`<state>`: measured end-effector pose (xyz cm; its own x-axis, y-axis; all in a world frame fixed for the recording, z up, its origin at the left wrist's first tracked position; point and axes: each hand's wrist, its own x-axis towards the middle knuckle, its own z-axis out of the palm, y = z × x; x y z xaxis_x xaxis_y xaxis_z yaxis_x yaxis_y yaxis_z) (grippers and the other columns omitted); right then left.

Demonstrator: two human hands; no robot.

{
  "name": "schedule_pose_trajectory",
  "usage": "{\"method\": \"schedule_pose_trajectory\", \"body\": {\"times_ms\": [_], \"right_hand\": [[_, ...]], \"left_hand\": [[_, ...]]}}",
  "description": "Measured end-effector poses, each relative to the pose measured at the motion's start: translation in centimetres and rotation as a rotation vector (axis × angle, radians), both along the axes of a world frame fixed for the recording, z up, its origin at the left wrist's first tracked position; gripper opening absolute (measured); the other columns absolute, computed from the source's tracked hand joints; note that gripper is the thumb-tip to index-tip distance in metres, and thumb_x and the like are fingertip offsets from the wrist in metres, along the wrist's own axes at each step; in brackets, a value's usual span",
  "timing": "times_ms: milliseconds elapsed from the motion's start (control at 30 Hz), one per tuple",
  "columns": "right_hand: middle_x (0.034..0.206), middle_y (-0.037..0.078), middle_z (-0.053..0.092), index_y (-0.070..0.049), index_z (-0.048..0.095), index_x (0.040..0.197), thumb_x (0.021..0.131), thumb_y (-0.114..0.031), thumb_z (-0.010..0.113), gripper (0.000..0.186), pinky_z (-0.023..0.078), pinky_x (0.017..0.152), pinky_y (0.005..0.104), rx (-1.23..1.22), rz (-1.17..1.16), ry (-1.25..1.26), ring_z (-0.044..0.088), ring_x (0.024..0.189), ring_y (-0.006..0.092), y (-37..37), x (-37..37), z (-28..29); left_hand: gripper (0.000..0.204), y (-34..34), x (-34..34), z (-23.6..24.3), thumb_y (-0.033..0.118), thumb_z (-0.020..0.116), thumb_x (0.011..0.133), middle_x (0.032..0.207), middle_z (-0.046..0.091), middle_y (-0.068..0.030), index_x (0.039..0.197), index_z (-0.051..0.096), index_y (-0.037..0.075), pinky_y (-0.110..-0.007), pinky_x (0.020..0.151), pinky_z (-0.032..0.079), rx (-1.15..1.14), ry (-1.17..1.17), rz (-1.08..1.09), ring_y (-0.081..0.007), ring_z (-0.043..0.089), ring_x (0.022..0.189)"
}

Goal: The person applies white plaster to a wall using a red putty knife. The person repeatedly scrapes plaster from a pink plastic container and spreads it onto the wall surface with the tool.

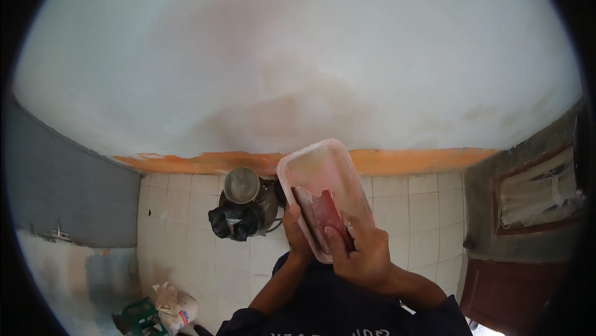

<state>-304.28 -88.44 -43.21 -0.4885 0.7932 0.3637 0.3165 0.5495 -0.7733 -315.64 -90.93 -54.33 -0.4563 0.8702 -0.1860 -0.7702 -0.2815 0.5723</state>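
Observation:
My left hand (297, 233) grips the left side of a pale pink plastic tray (329, 165) with rounded corners and pasty residue, held up before me. In my right hand (363, 252) is a red scraper (328, 212), smeared with whitish material, resting inside the lower part of the tray. My thumb presses on the scraper and my fingers are closed around it. Behind the tray rises a white wall (298, 56) with brownish patches and an orange band (416, 161) along its bottom.
A metal pot (242, 185) and black plastic (239, 224) sit on a dark object on the tiled floor (186, 224). At lower left are a green crate (139, 314) and white bucket (180, 317). Grey wall (74, 187) at left; curtained window (537, 193) and red door (503, 295) at right.

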Motion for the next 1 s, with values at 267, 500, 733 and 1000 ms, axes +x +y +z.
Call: {"method": "schedule_pose_trajectory", "body": {"times_ms": [267, 500, 733, 1000], "right_hand": [[0.064, 0.020, 0.062, 0.006, 0.060, 0.100, 0.081, -0.002, 0.064, 0.022, 0.049, 0.046, 0.0376, 0.118, 0.053, -0.060, 0.062, 0.050, 0.0336, 0.6, -1.5, -6.1], [0.059, 0.017, 0.061, 0.006, 0.059, 0.102, 0.082, -0.004, 0.064, 0.024, 0.047, 0.043, 0.0340, 0.019, -0.156, -0.143, 0.062, 0.047, 0.0273, 4.6, -0.2, -1.3], [0.057, 0.017, 0.059, 0.007, 0.059, 0.103, 0.081, -0.005, 0.065, 0.025, 0.045, 0.042, 0.0338, 0.028, -0.180, -0.145, 0.060, 0.044, 0.0264, 9.0, -0.7, -1.5], [0.058, 0.018, 0.059, 0.005, 0.059, 0.101, 0.080, -0.004, 0.067, 0.024, 0.046, 0.042, 0.0339, -0.036, -0.122, -0.191, 0.062, 0.046, 0.0289, 12.1, -1.3, -3.1]], "left_hand": [[0.067, 0.8, -0.9, -3.7, 0.038, 0.045, 0.086, 0.130, 0.046, -0.0139, 0.141, 0.029, 0.003, -0.037, 0.103, 0.037, -0.063, 0.108, -0.046, -0.0234, 0.047, 0.119], [0.065, 2.8, -2.6, -3.0, 0.039, 0.043, 0.089, 0.131, 0.047, -0.0143, 0.140, 0.030, 0.002, -0.037, 0.101, 0.039, -0.020, 0.061, -0.129, -0.0246, 0.049, 0.119], [0.065, 7.3, -3.6, -1.2, 0.041, 0.044, 0.089, 0.130, 0.048, -0.0152, 0.139, 0.032, 0.001, -0.036, 0.099, 0.042, -0.010, 0.069, -0.146, -0.0247, 0.051, 0.117], [0.061, 11.5, -4.0, -2.6, 0.039, 0.044, 0.090, 0.125, 0.050, -0.0138, 0.137, 0.034, 0.000, -0.034, 0.096, 0.043, -0.010, 0.077, -0.154, -0.0228, 0.053, 0.112]]}}
